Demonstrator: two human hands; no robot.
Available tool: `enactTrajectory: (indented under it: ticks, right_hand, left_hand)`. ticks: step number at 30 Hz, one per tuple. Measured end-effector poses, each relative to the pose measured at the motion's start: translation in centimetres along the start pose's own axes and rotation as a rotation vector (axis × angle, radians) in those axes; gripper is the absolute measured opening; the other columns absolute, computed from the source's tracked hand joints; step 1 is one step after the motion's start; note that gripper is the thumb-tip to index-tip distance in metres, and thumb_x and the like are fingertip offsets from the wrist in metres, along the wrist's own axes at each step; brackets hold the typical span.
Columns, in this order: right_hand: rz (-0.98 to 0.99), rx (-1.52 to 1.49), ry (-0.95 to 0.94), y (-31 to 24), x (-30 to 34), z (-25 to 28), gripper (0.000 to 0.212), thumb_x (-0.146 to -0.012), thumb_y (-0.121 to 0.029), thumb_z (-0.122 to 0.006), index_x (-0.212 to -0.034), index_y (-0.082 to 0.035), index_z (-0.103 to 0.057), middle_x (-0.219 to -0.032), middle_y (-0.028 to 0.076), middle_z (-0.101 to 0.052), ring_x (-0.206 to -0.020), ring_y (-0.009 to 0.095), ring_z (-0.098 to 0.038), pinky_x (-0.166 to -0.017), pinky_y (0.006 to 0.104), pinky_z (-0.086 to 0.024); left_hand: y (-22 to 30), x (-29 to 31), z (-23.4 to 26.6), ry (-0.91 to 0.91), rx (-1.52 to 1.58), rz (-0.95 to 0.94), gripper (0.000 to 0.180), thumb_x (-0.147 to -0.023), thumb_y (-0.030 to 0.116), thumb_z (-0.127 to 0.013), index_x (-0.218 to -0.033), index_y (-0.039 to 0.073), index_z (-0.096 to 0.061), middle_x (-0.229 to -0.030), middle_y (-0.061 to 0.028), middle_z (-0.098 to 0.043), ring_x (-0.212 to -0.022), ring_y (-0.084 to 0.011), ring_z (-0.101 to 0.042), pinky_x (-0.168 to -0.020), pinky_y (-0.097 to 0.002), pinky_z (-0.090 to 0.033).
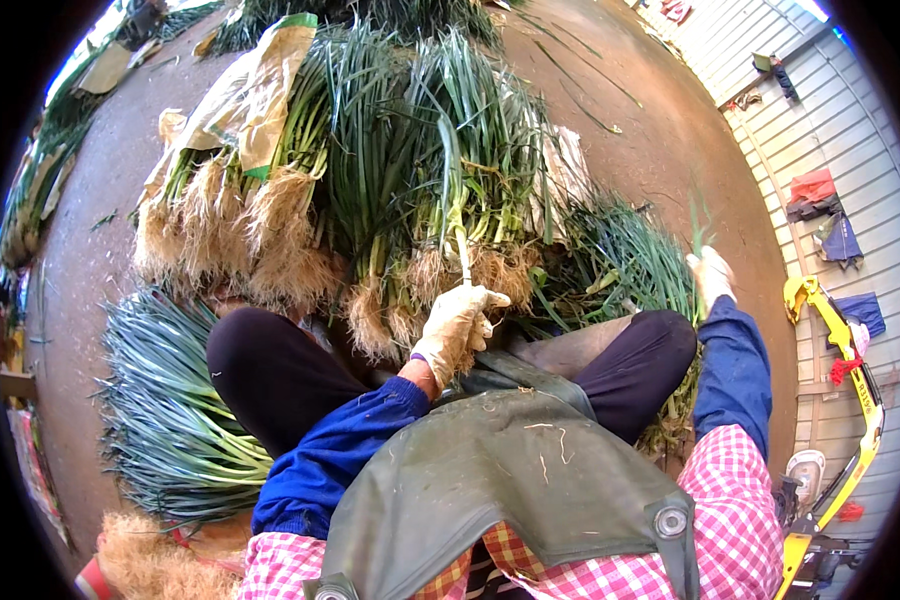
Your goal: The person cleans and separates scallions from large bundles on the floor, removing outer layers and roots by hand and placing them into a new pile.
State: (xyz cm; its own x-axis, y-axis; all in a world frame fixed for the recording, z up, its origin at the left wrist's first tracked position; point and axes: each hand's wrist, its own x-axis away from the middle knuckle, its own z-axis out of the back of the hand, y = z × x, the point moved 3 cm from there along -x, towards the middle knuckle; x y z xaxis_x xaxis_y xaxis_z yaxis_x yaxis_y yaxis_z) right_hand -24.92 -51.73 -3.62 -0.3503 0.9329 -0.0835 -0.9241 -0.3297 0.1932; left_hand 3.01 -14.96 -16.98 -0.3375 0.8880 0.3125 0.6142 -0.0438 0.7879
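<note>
My left hand (457, 325), in a pale glove, is closed round the root end of a single green onion (459, 240). Its white stem points away from me, and its leaves lie over the pile ahead. Out to the right, beyond my knee, my gloved right hand (711, 275) is closed, with a thin tuft of green leaves (699, 222) sticking up from it. Rooted green onions (370, 170) lie heaped just ahead of my left hand. Between that heap and my right hand spreads a mound of loose green leaves (625, 260).
A torn pale sack (270, 90) covers onions at the far left. Beside my left knee rests a stack of cleaner green onions (170, 400), with a fibrous root heap (160, 560) below. At right, a yellow pole-like frame (858, 430) stands by a corrugated wall (870, 130).
</note>
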Motion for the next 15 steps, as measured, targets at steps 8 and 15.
enactTrajectory:
  ticks: [8, 15]
  right_hand:
    - [0.695, -0.571, -0.305, -33.2, 8.8, 0.2, 0.044, -0.073, -0.044, -0.072, -0.088, -0.005, -0.061, -0.084, 0.016, -0.062, -0.078, 0.028, -0.06, -0.069, 0.0368, -0.047]
    - [0.443, -0.283, 0.168, -39.5, 9.0, -4.0, 0.011, -0.064, -0.016, -0.064, -0.073, -0.008, -0.064, -0.073, 0.015, -0.064, -0.073, 0.033, -0.065, -0.063, 0.0406, -0.051]
  left_hand:
    - [-1.0, -0.3, 0.9, 0.162, -0.183, 0.023, 0.028, -0.093, 0.031, -0.054, -0.084, 0.008, -0.066, -0.059, 0.0017, -0.053, -0.041, -0.0068, -0.042, -0.04, -0.0212, -0.035]
    - [-1.6, -2.1, 1.9, 0.365, -0.865, -0.28, 0.045, -0.096, 0.045, -0.039, -0.093, 0.007, -0.063, -0.077, -0.0093, -0.065, -0.072, -0.0244, -0.061, -0.066, -0.0388, -0.046]
